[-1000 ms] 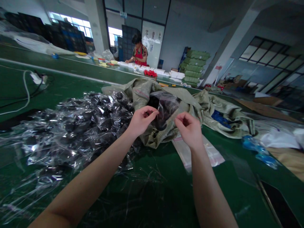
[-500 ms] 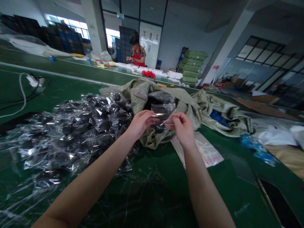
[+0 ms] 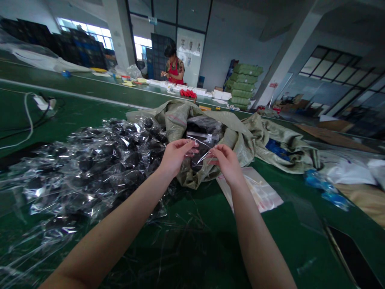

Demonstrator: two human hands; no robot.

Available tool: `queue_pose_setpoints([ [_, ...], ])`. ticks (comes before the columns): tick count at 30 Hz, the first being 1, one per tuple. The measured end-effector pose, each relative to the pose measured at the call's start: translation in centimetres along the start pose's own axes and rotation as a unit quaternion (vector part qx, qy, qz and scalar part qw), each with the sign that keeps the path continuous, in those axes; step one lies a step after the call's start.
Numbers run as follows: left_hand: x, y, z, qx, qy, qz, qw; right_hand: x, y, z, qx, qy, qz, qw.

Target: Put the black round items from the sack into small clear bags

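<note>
Between my hands is a clear plastic bag (image 3: pixel 201 154), its edges catching the light. My left hand (image 3: pixel 177 155) pinches its left side with thumb and fingers. On the other side, my right hand (image 3: pixel 224 160) pinches the bag's right edge. Behind the bag, a woven sack (image 3: pixel 236 132) lies with its mouth open, dark plastic-wrapped items inside. To the left of my left hand spreads a heap of dark round items in clear wrapping (image 3: pixel 120 156). Under my right wrist lies a stack of flat clear bags (image 3: pixel 261 188).
A phone (image 3: pixel 351 253) lies on the green table (image 3: pixel 192 257) at right, with blue wrapped items (image 3: pixel 327 188) beyond it. White cable (image 3: pixel 30 120) runs at left. Across the far table, a person in a red apron (image 3: pixel 175 73) works near white boxes (image 3: pixel 221 94).
The clear bag is now spread wider and flatter between my hands, with its shiny edge slanting. My right hand has shifted slightly left and down; my left has barely moved.
</note>
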State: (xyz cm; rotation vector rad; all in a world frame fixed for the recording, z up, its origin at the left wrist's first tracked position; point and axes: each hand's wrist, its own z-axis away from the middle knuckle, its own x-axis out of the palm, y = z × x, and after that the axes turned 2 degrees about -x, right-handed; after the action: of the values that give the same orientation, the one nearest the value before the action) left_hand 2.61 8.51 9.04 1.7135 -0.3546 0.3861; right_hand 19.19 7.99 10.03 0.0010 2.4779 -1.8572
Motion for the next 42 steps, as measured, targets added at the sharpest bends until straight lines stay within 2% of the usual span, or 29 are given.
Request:
queue_pose_setpoints([
  [5,0.0,0.1,0.1,-0.014,-0.01,0.007,1.0,0.3,0.6,-0.2,-0.056,0.031,-0.03,0.997],
  [10,-0.1,0.4,0.1,-0.037,-0.013,0.026,0.999,0.5,0.6,-0.1,-0.043,0.042,-0.076,0.995],
  [21,-0.7,0.9,-0.2,-0.047,0.001,0.024,0.999,0.4,0.4,0.0,-0.044,0.035,-0.043,0.998],
  [29,-0.8,1.1,-0.2,-0.008,0.01,-0.017,1.0,0.5,0.6,0.0,-0.032,0.025,-0.037,0.998],
  [36,-1.0,1.1,-0.3,-0.055,0.016,-0.012,0.998,0.7,0.9,0.0,-0.053,0.039,-0.027,0.997],
  [42,-1.4,0.8,-0.6,-0.095,0.027,-0.027,0.995,0.7,1.4,-0.2,-0.036,0.014,-0.018,0.999],
])
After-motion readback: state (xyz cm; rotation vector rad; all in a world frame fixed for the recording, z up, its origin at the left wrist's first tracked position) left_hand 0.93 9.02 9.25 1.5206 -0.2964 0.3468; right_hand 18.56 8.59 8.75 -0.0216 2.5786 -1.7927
